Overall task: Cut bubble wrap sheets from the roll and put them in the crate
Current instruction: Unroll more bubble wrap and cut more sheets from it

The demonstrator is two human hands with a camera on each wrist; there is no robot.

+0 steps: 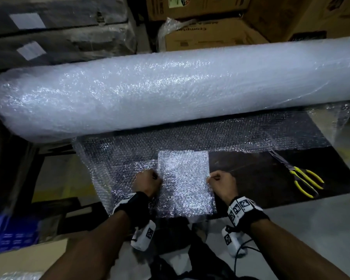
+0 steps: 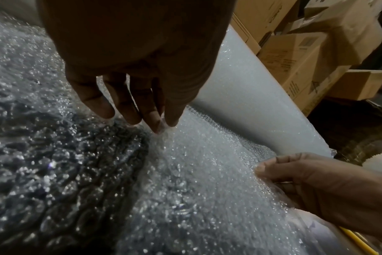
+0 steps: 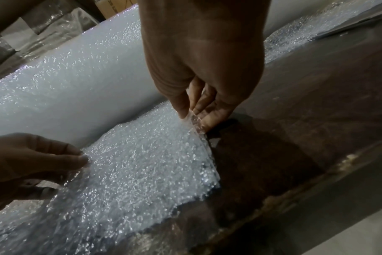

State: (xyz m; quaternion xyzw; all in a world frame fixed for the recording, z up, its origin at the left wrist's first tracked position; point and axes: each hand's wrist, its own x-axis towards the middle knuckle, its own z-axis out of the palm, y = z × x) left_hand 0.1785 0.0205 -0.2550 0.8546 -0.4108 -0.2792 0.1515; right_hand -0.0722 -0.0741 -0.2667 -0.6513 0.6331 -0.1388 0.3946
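One roll (image 1: 170, 91), one scissors (image 1: 305, 178), two hands

Both forearms reached forward side by side, each wrist strapped with a black band carrying a camera. The left hand (image 1: 148, 181) was curled knuckles-up, its thumb and fingertips (image 2: 158, 127) pinching the left edge of the bubble wrap sheet (image 1: 185, 178). The right hand (image 1: 222, 182) was curled likewise, thumb and fingers (image 3: 204, 119) pinching the sheet's right edge, well apart from the left.
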